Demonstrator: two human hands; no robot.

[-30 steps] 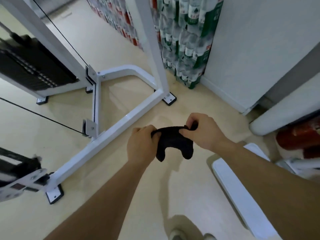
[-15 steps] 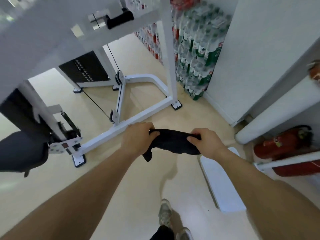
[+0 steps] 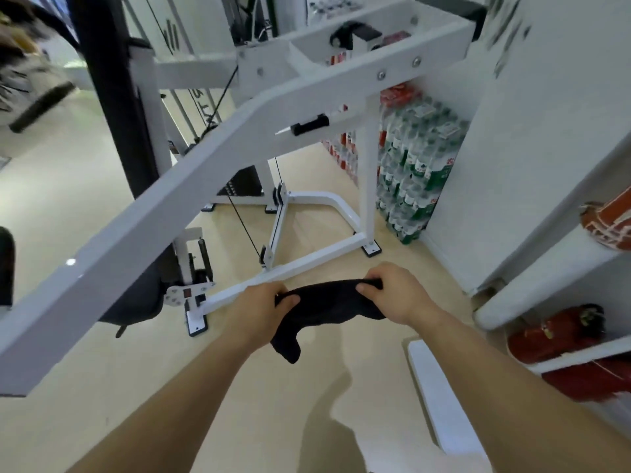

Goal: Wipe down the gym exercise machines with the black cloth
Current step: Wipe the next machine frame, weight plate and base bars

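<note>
The cloth [image 3: 327, 302] hangs in the air in front of us, above the floor [image 3: 102, 387], stretched between our two hands, and it touches nothing else.

For room to move, we note a broad white beam [image 3: 205, 186] slanting from the near left up to the far right; it is the closest edge to our left arm. Below and beyond the cloth, a low base bar [image 3: 307, 264] runs along the floor from a black foot [image 3: 197, 327] on the left toward the bottles [image 3: 413, 172] on the far right. The wall [image 3: 529, 148] closes in on the right, with the bottles stacked against it. Nearer us, a white rack holds red extinguishers [image 3: 553, 339]. A flat white board [image 3: 440, 397] lies on the floor just beside our right arm. Open floor lies near us and to the left, under the beam.

The far left is blurred, and we can only make out a black post [image 3: 112, 107] there. The weight stack [image 3: 239, 186] is partly hidden behind the beam, and a dark pad [image 3: 136, 302] is mostly covered by it. The beam's near end is cut off at the left edge. A red object on the rack's upper level is cut off at the right edge.

Our left grip [image 3: 259, 308] is closed round the cloth's left end, thumb over the fabric, and a loose tail hangs just below that hand. Our right grip [image 3: 392, 291] is closed on the right end, fingers curled over the top edge. The cloth sags slightly between them.
</note>
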